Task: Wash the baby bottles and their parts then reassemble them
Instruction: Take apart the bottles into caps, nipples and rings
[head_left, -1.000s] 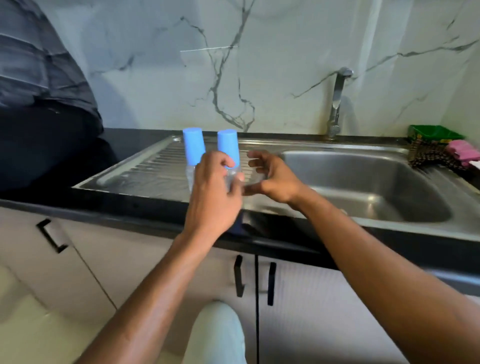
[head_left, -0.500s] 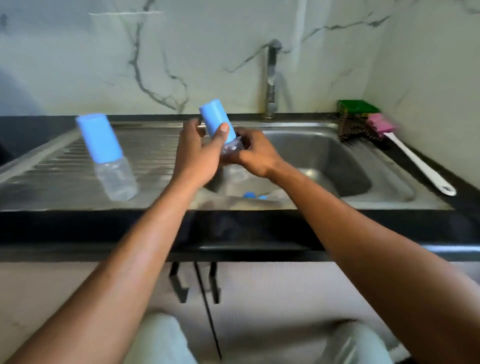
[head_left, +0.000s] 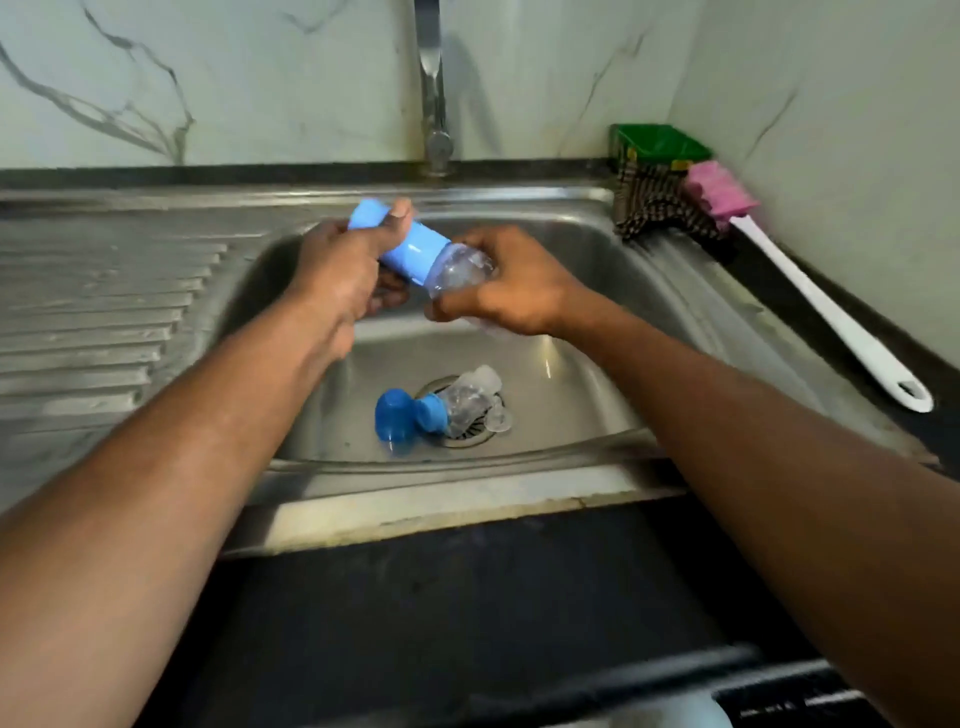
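Note:
Over the sink basin I hold a small baby bottle tilted on its side. My left hand grips its light blue cap. My right hand grips the clear bottle body. On the basin floor by the drain lie parts of another bottle: a blue cap, a blue collar ring, a clear bottle body and a clear teat.
The steel sink has a ribbed drainboard on the left and a tap at the back. At the right rim lie a checked cloth, a green box and a pink-headed brush with a white handle.
The view has swung right and down from the drainboard to the basin. The bottle went from upright on the drainboard to tilted over the basin, with both hands on it. The second bottle has left the view.

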